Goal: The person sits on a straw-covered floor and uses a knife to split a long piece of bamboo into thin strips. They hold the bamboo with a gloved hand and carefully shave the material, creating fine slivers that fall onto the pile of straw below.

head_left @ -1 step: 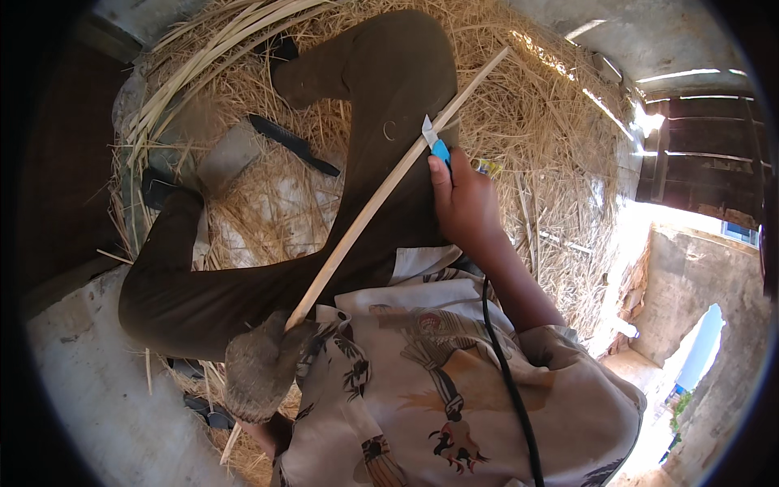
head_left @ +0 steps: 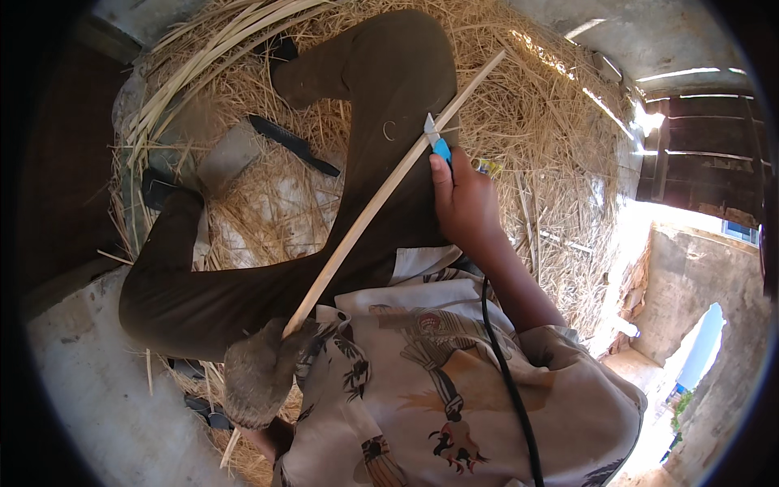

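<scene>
A long pale split-cane or wooden strip (head_left: 365, 220) slants from my lower left up across my dark trousers (head_left: 398, 73). My right hand (head_left: 471, 199) is closed round a blue-handled cutter knife (head_left: 441, 148), its thumb along the handle. The short pointed blade lies against the strip's upper part, over my thigh, and a thin sliver sticks out beside it. At the strip's lower end, my left hand (head_left: 258, 381) is wrapped in a worn grey-brown cloth or mitt and closed round the strip. Its fingers are hidden, and the strip's tail comes out below.
Dry straw and shavings (head_left: 560, 154) cover the floor. Long pale strips (head_left: 174, 77) lie at the far left. A dark flat blade-like tool (head_left: 292, 144) rests between my legs. A black cable (head_left: 507, 365) runs down my patterned shirt. Concrete (head_left: 97, 390) borders the left.
The strip has slid slightly toward my lower left, drawn by my left hand. The knife stays almost in place, and a thin sliver now shows beside its blade.
</scene>
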`<action>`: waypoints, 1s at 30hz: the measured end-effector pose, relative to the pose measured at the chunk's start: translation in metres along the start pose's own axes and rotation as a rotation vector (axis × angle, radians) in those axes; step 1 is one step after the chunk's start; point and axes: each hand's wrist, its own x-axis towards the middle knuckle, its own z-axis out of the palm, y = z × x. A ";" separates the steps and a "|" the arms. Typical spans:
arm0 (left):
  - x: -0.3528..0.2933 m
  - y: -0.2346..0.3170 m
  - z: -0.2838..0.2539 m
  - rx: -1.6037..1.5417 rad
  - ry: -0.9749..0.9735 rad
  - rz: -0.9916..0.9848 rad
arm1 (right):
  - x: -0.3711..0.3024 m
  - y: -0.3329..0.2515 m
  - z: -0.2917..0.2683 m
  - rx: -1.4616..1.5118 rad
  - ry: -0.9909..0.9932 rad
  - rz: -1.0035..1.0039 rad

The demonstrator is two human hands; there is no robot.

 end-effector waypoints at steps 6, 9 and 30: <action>-0.054 -0.007 -0.023 0.028 0.023 -0.101 | 0.003 -0.006 -0.004 0.094 -0.015 0.030; -0.081 -0.011 -0.035 0.027 0.025 -0.163 | 0.003 -0.004 -0.003 0.114 -0.008 0.063; -0.249 -0.095 -0.106 -0.318 -0.028 -0.666 | 0.010 0.011 0.009 0.306 0.113 0.156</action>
